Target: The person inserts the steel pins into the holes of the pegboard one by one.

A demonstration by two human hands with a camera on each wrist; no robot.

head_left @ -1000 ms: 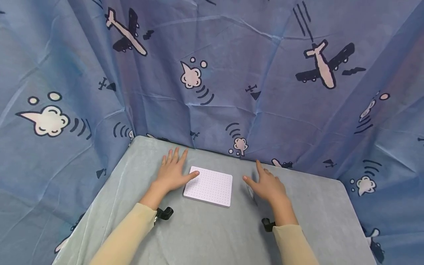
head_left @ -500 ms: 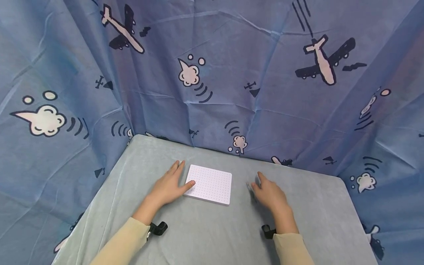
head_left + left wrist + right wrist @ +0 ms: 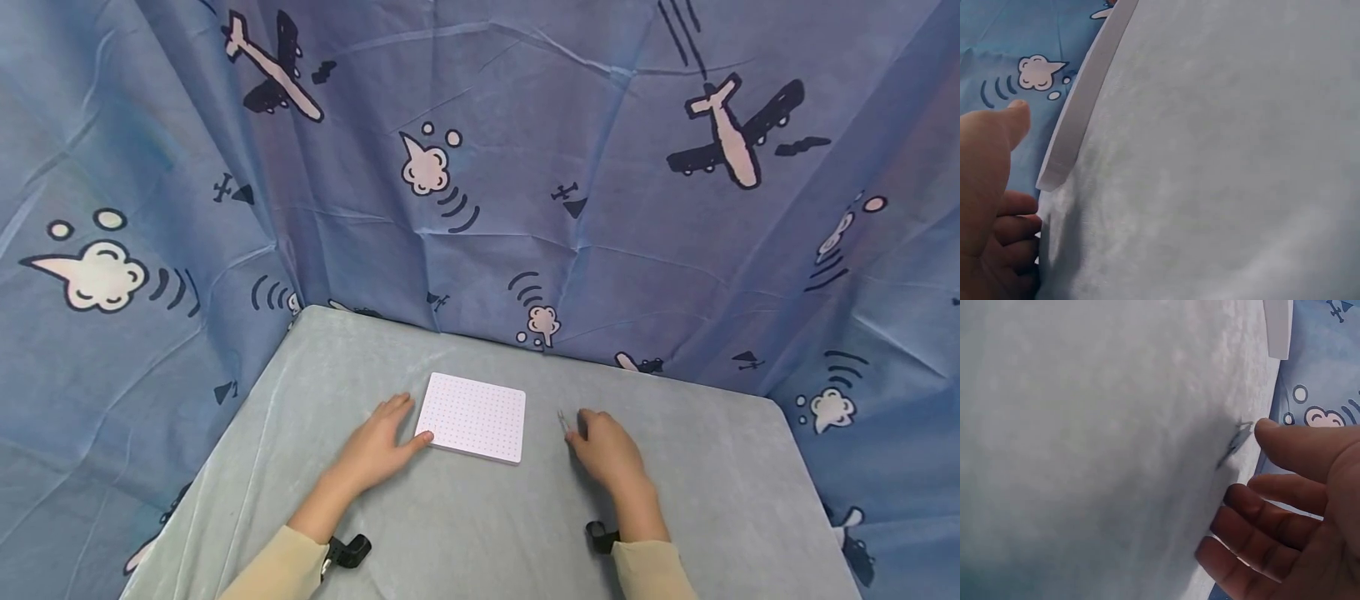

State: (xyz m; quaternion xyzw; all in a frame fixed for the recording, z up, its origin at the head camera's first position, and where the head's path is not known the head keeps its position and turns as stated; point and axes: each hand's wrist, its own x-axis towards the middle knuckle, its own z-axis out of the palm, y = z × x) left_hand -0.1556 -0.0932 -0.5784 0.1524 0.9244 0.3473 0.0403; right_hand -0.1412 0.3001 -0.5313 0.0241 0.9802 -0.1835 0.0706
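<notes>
A pale pinkish-white rectangular slab (image 3: 472, 417) with rows of small dots on top lies flat on the table. Beside its left edge is my left hand (image 3: 375, 450), thumb at the slab's near left corner and fingers loosely bent. The left wrist view shows the slab's thick side (image 3: 1079, 106), with a gap between it and the thumb. My right hand (image 3: 611, 454) is low over the table, fingers loosely curved and thumb apart from them. By its thumb tip lies a small silvery metal piece (image 3: 1235, 445) with two thin prongs; its exact kind is unclear.
A pale grey-green cloth (image 3: 480, 533) covers the table. Blue curtains (image 3: 480, 192) printed with planes and clouds hang behind it and at both sides. Each wrist wears a black camera mount, such as the left one (image 3: 351, 550).
Both hands have drawn back toward the person. The left thumb has slid off the slab's top to its near corner. The right hand's fingers have curled in near the metal piece. The slab stays put.
</notes>
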